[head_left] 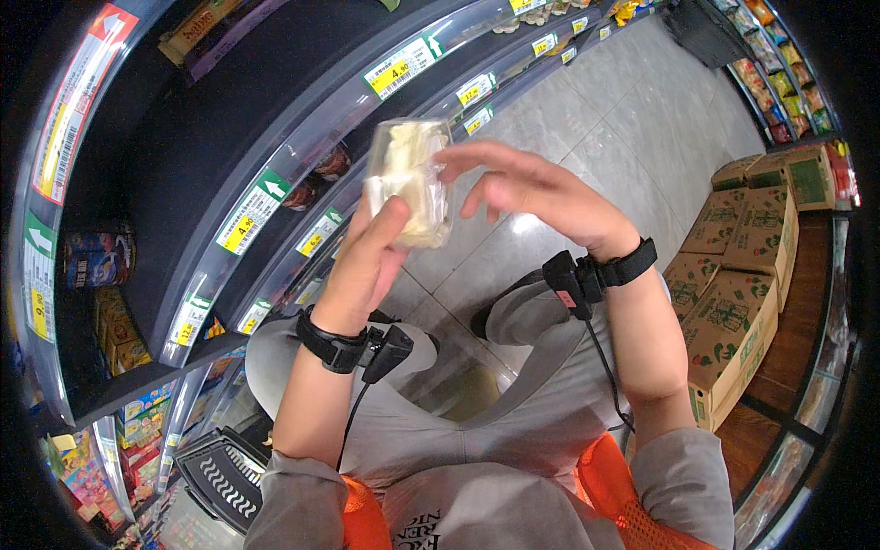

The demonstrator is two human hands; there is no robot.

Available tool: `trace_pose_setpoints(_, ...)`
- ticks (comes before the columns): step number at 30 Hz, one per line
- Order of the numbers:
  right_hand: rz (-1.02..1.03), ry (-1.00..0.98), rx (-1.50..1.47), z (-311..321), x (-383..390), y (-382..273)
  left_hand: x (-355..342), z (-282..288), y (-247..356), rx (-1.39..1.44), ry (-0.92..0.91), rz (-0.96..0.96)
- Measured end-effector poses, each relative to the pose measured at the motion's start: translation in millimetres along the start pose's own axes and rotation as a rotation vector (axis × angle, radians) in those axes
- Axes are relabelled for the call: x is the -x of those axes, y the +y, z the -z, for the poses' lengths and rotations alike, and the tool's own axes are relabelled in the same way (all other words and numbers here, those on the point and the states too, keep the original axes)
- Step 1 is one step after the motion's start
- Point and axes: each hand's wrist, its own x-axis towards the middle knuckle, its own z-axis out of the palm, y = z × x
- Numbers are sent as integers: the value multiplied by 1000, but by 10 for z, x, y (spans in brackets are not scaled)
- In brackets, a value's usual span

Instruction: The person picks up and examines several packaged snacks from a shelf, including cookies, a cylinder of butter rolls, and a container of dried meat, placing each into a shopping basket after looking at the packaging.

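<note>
The person wears a grey short-sleeved shirt with dark lettering on the chest, grey trousers, and an orange mesh vest whose straps show at both shoulders. Both forearms are bare. The left hand (362, 261) has a black strap buckled around its wrist, carrying a small black box-shaped device on the inner side, with a thin black cable hanging down from it. The right hand (536, 188) has a matching black wrist strap and a black device with a small red mark, its cable trailing along the forearm.
</note>
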Motion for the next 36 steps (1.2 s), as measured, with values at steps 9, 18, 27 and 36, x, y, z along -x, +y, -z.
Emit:
trace_pose_setpoints(9,177,232,43,59,-54,106,-12,-227,148,269,5,113)
trace_pose_setpoints(18,31,154,-60,-92,-16,-7,37,-175,64,122,17,49)
trace_pose_setpoints(27,-56,292,-16,-32,-45,38,-27,-163,23,-247,177,-29)
trace_pose_setpoints(36,-35,280,-1,-54,-41,14,5,-218,68,-268,192,-51)
